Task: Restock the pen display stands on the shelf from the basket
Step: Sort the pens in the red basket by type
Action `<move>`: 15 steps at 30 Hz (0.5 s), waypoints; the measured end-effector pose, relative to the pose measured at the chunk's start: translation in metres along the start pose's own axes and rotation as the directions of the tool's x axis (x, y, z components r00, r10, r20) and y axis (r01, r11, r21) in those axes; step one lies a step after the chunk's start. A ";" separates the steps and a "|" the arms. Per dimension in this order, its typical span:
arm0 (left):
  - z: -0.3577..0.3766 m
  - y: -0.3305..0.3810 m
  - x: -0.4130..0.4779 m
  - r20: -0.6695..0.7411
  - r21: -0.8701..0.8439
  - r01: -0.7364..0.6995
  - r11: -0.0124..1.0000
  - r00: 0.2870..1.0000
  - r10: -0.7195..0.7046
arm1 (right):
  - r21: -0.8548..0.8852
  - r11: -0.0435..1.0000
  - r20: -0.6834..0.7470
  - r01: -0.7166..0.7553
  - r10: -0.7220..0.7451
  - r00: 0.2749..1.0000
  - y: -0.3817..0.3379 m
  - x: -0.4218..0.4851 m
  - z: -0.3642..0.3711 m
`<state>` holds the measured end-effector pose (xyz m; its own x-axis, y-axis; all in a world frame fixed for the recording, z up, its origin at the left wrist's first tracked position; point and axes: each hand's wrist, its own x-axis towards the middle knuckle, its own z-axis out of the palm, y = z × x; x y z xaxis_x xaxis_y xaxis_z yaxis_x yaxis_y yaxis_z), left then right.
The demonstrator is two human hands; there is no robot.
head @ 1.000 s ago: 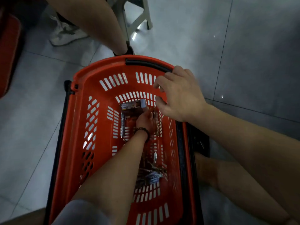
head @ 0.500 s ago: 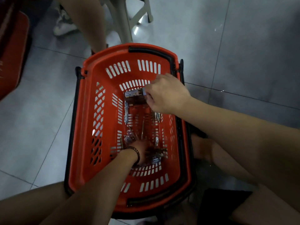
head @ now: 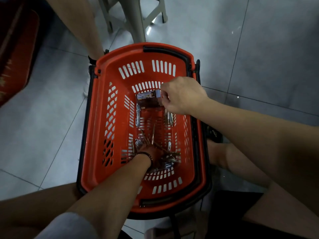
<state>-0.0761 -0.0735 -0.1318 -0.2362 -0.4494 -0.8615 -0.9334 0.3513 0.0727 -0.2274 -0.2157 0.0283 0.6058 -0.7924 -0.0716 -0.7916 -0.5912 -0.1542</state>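
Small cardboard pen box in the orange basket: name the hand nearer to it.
Right. The right hand pinches the small cardboard pen box at its right end; the left hand is among loose pens at the orange plastic basket's near end.

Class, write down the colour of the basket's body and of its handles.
The basket is orange-red; its handles are black. The head view shows it best.

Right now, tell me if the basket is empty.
Not empty: loose pens and a small box lie on the basket floor.
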 end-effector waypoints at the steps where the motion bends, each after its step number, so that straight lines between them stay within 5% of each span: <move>1: 0.000 -0.001 -0.001 0.011 -0.043 -0.003 0.999 1.000 0.003 | 0.000 1.000 -0.002 -0.001 0.001 1.000 0.000 0.000 0.000; 8: -0.003 -0.013 -0.005 0.015 -0.327 -0.018 0.945 1.000 0.025 | 0.012 1.000 -0.023 0.004 -0.004 1.000 0.003 0.000 0.001; 15: -0.022 -0.037 -0.030 -0.263 -0.673 -0.238 0.701 0.962 0.073 | 0.032 0.999 -0.027 -0.024 0.024 0.999 0.007 -0.004 0.005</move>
<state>-0.0403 -0.0913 -0.0975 -0.3669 -0.6227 -0.6911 -0.7797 -0.1995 0.5936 -0.2351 -0.2156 0.0224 0.5840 -0.8103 -0.0491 -0.8027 -0.5673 -0.1841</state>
